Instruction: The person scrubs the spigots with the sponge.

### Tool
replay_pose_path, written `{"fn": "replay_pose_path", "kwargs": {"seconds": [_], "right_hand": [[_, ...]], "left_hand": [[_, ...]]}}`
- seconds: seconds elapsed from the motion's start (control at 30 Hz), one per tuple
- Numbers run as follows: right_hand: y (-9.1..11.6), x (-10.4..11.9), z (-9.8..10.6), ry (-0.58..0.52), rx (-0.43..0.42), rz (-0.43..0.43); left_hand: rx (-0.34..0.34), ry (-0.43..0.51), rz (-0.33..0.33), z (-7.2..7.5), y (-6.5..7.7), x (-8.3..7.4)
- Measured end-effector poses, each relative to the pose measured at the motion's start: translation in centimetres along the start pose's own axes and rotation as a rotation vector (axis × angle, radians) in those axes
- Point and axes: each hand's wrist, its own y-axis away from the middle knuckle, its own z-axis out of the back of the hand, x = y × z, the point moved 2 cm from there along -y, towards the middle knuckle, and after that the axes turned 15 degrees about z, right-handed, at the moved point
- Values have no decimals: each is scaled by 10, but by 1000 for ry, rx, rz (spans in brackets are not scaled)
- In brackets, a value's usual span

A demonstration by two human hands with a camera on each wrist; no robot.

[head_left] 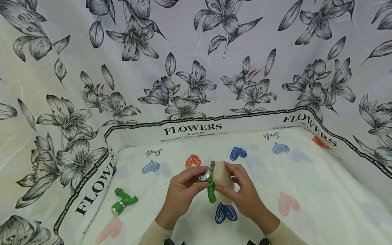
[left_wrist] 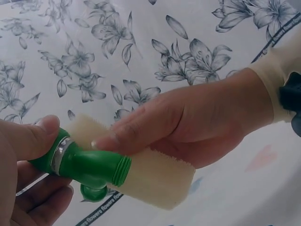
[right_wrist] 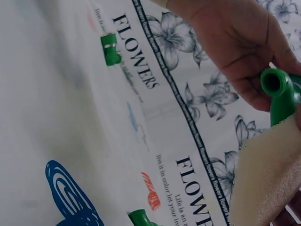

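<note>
My left hand [head_left: 186, 185] grips a green tap [left_wrist: 89, 162] with a silver band and a threaded end, fingers and thumb around its banded part. The tap's open spout [right_wrist: 274, 82] shows in the right wrist view. A beige sponge [head_left: 222, 177] is held by my right hand [head_left: 245, 190], thumb on the near side and fingers on the far side. In the left wrist view the sponge [left_wrist: 155, 181] lies close behind the tap; whether they touch is hard to tell.
Another green tap [head_left: 123, 201] lies on the white heart-print cloth [head_left: 260, 224] at the left. A green piece [right_wrist: 140, 217] is cut off at the right wrist view's lower edge. Floral curtain fabric [head_left: 183, 41] rises at the back and sides.
</note>
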Motion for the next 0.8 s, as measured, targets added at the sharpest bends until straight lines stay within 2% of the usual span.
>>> {"fn": "replay_pose_path", "kwargs": {"seconds": [0.23,0.57,0.8], "right_hand": [[2,-8,5,23,-25,-93],[7,-6,-5,-58,5,-56],[9,3,-10,-98,48,-54]], "left_hand": [[36,27,-12,-3,1,1],[-29,22,55,-2,-1,4],[-64,26,61,-1,-2,6]]}}
